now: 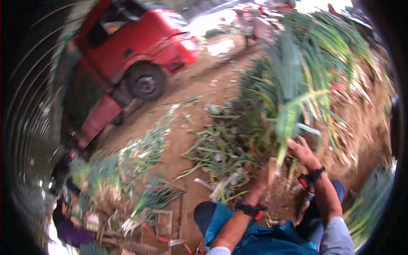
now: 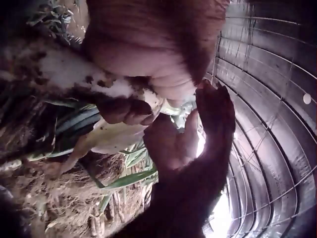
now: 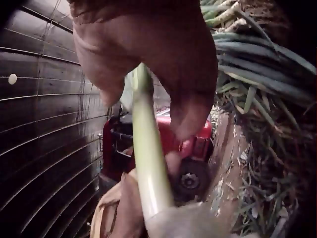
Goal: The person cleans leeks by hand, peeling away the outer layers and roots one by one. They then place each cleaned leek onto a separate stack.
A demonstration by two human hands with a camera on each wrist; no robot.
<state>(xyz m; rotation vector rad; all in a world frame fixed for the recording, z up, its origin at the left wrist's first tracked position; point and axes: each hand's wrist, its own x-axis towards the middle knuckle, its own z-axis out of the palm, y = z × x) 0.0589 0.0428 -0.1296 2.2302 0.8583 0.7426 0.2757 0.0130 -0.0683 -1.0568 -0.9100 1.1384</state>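
Observation:
In the head view, a long leek (image 1: pixel 285 127) slants up in front of the person, its green leaves reaching toward the pile. Low on its pale stalk, the left hand (image 1: pixel 262 178) grips it. The left wrist view shows soil smears on the white stalk (image 2: pixel 59 69) and a loose pale outer leaf (image 2: pixel 116 139) hanging beneath the left hand's fingers. Higher up, the right hand (image 3: pixel 148 54) holds the leek, its thumb and fingers on either side of the stalk (image 3: pixel 148 148). A pale wooden-looking piece (image 3: pixel 101 210) shows beside the left hand.
A big heap of leeks (image 1: pixel 314 55) lies ahead to the right, with leaf trimmings (image 1: pixel 221 148) on the soil before it. Bundled leeks (image 1: pixel 106 174) lie to the left near a wooden frame (image 1: pixel 163 219). Beyond stands a red truck (image 1: pixel 140 42).

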